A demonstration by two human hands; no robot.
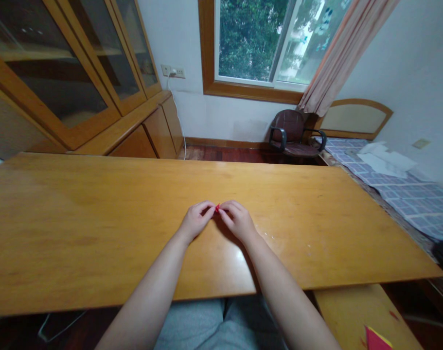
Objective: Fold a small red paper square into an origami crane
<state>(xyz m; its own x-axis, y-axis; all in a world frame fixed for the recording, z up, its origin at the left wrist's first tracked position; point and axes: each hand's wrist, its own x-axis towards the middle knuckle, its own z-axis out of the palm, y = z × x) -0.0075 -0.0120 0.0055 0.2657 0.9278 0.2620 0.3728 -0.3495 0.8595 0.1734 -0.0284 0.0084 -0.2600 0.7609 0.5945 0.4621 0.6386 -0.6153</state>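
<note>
Between my two hands, a little above the table, is a small red folded piece [217, 208], perhaps paper; its exact shape is too small to make out. My left hand [198, 219] pinches its left side between thumb and fingertips. From the right, my right hand [239, 219] pinches the other side the same way. The fingers cover much of the piece. Both forearms reach in over the near edge of the wooden table [97, 218].
A lower wooden surface [356, 311] at the bottom right bears a red and yellow sheet [377, 339]. Beyond the table stand a glass-door cabinet [130, 107] at left, an office chair [292, 131] and a bed [399, 189] at right. Small whitish marks [268, 236] lie near my right wrist.
</note>
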